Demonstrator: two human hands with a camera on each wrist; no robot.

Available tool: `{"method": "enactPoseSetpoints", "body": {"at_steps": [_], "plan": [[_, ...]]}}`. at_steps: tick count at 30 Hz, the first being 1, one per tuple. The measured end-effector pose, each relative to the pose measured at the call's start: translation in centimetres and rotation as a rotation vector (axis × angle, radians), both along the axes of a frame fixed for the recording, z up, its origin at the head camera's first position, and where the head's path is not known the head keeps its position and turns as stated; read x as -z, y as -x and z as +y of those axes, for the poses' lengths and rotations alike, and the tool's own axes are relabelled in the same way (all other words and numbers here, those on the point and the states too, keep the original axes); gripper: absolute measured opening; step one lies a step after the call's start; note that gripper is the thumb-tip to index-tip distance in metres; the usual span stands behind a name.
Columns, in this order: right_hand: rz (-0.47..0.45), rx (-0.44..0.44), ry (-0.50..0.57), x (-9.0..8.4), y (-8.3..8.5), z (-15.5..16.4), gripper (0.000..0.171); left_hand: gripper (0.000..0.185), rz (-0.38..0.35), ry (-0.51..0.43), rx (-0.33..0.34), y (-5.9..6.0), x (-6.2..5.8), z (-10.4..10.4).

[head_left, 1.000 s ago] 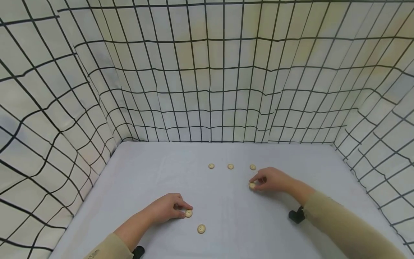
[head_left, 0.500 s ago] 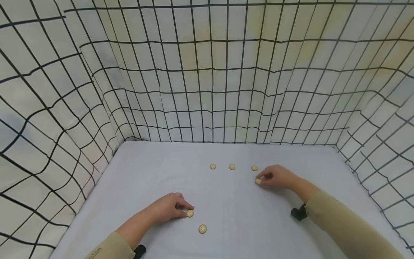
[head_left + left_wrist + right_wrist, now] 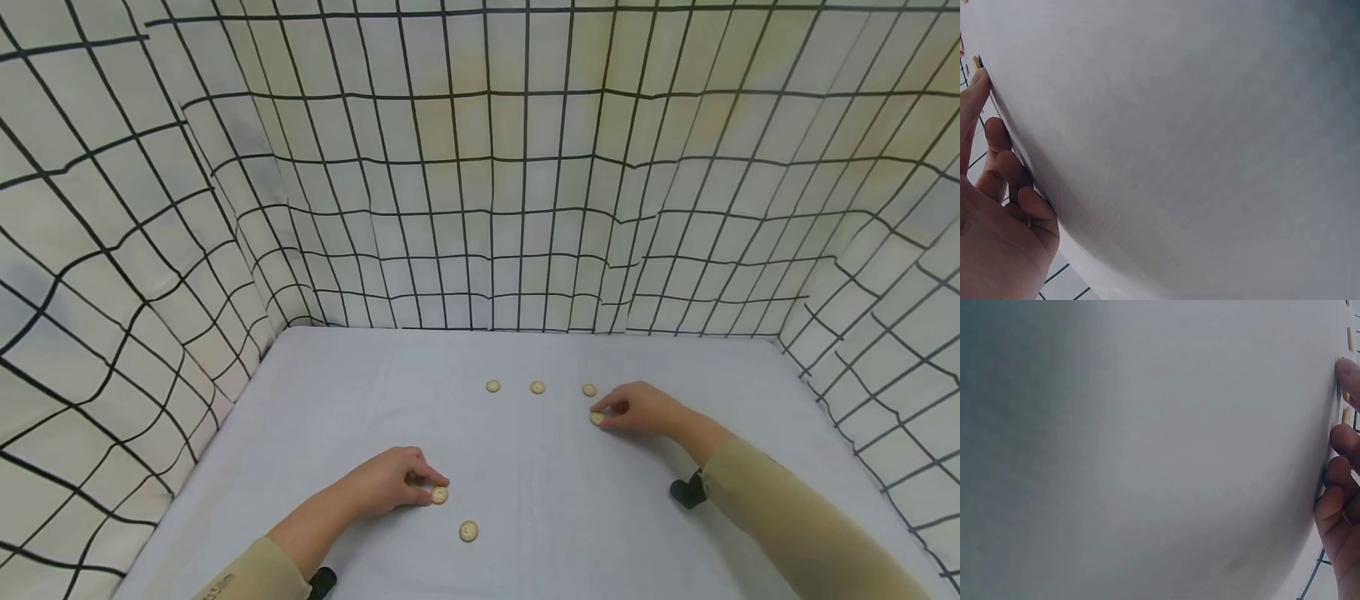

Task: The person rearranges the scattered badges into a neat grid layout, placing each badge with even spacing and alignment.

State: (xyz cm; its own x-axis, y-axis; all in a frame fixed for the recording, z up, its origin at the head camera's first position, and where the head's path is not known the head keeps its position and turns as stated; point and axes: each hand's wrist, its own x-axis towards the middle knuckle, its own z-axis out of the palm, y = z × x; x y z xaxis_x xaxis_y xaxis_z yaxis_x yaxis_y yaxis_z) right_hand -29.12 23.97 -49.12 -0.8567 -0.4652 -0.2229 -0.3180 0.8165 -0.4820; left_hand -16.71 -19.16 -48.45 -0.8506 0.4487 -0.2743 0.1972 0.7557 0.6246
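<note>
My left hand (image 3: pixel 392 483) rests low over the white cloth, thumb and forefinger pinching a round pale wooden button (image 3: pixel 439 495). In the left wrist view, the other fingers (image 3: pixel 1013 167) are curled near the cloth. A loose button (image 3: pixel 468 531) lies just to the front right of that hand. Farther back, my right hand (image 3: pixel 647 409) pinches another button (image 3: pixel 597 418) by its edge, at the cloth. Right behind it lies the right end button (image 3: pixel 589 389) of a row, with a middle button (image 3: pixel 537 387) and a left button (image 3: pixel 492 386).
White cloth (image 3: pixel 360 375) covers the table. Pale walls with a black grid (image 3: pixel 517 183) rise at the back and on both sides. A black wrist device (image 3: pixel 687 492) sits under the right sleeve, another (image 3: pixel 322 582) under the left.
My right hand has slid its button back and slightly right, closer to the row's right end, and in the last half second hardly moves. The left hand stays in place on its button.
</note>
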Motion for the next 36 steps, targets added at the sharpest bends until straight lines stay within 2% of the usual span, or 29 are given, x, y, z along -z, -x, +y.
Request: {"method": "enactPoseSetpoints", "body": {"at_steps": [10, 16, 27, 36], "plan": [[-0.016, -0.017, -0.001, 0.1, 0.3, 0.0, 0.027, 0.025, -0.006, -0.015, 0.004, 0.0, -0.1, -0.1], [-0.033, 0.015, 0.005, 0.1, 0.2, 0.1, 0.028, 0.026, 0.003, -0.008, 0.021, 0.0, -0.1, -0.1], [-0.041, 0.008, 0.027, 0.0, 0.3, -0.1, 0.032, 0.026, -0.014, -0.009, -0.001, -0.1, -0.3, 0.0], [-0.016, -0.050, 0.056, -1.1, -0.4, -1.5, 0.031, 0.026, -0.008, 0.002, -0.002, 0.1, -0.1, 0.0]]}}
